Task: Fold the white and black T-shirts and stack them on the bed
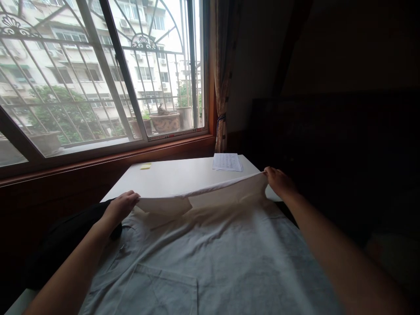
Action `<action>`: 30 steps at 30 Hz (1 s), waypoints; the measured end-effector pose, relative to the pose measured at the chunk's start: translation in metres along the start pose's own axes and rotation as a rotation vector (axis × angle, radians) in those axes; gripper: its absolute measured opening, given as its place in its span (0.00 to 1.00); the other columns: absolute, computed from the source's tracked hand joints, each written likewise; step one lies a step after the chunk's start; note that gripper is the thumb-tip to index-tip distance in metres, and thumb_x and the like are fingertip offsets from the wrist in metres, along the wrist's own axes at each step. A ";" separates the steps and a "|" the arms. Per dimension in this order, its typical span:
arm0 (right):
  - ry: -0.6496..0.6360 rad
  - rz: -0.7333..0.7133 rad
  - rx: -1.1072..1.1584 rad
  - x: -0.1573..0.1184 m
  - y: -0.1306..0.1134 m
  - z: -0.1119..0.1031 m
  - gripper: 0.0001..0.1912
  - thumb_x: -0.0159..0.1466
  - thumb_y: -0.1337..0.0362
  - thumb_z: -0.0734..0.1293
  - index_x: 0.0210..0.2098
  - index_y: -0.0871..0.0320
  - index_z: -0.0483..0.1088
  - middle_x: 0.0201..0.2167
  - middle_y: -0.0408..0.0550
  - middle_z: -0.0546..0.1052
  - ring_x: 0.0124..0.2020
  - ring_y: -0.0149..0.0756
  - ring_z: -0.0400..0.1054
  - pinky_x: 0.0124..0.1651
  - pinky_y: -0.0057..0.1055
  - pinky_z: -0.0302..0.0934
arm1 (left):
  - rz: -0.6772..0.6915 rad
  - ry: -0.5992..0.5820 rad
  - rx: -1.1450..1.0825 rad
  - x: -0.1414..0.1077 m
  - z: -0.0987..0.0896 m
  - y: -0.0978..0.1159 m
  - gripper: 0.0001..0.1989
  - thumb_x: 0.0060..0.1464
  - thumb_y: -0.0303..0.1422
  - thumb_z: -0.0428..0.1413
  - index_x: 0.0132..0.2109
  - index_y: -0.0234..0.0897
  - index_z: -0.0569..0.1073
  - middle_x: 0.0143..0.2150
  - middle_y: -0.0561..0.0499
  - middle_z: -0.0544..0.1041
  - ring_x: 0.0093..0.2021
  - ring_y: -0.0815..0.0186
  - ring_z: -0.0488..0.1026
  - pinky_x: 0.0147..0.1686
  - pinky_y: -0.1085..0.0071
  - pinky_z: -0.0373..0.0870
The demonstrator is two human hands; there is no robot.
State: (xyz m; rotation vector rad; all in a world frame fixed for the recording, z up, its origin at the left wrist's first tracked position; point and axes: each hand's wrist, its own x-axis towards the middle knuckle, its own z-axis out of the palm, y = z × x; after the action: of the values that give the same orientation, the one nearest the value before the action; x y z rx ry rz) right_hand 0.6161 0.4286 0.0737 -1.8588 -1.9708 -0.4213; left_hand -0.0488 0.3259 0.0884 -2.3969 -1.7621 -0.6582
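Garment (229,253) stretched between left hand (123,204) and right hand (278,181); hands grasp its far edge.

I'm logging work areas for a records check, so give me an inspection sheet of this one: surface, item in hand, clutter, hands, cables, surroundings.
Surface: white table, its near part covered by cloth.
Item in hand: white garment with a patch pocket, wrinkled, its far edge raised.
Clutter: yellow sticky notes and printed sheets toward the far edge; black item by the left forearm, too dark to identify.
Hands: left hand and right hand each grip the garment's far edge.
Cables: nothing seen.
Surroundings: window with bars outside, tied curtain, planter beyond the glass; right side too dark to inspect.
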 end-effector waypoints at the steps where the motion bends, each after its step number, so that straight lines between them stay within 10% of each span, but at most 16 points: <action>1: -0.001 0.006 0.020 0.000 0.002 -0.001 0.11 0.72 0.64 0.59 0.47 0.56 0.71 0.44 0.54 0.78 0.46 0.45 0.68 0.42 0.35 0.58 | -0.009 0.007 0.042 -0.001 -0.003 -0.002 0.11 0.61 0.37 0.51 0.36 0.43 0.78 0.35 0.48 0.76 0.35 0.61 0.75 0.34 0.70 0.68; 19: 0.184 0.437 0.494 0.036 0.013 -0.050 0.13 0.69 0.62 0.63 0.48 0.61 0.76 0.41 0.58 0.81 0.36 0.35 0.72 0.39 0.31 0.60 | -0.089 0.156 -0.170 0.045 -0.036 -0.003 0.14 0.54 0.44 0.55 0.35 0.40 0.80 0.34 0.49 0.83 0.34 0.59 0.77 0.38 0.68 0.69; 30: 0.286 0.447 0.703 0.005 0.011 -0.087 0.10 0.67 0.62 0.68 0.46 0.59 0.76 0.43 0.58 0.80 0.38 0.35 0.73 0.43 0.32 0.62 | -0.093 0.201 -0.308 0.006 -0.049 0.009 0.17 0.54 0.50 0.58 0.38 0.41 0.80 0.37 0.48 0.83 0.37 0.55 0.79 0.40 0.64 0.72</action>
State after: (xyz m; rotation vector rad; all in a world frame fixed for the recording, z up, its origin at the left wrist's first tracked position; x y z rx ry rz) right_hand 0.6343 0.3929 0.1516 -1.5831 -1.2320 0.1293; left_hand -0.0531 0.3123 0.1364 -2.3343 -1.8085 -1.2176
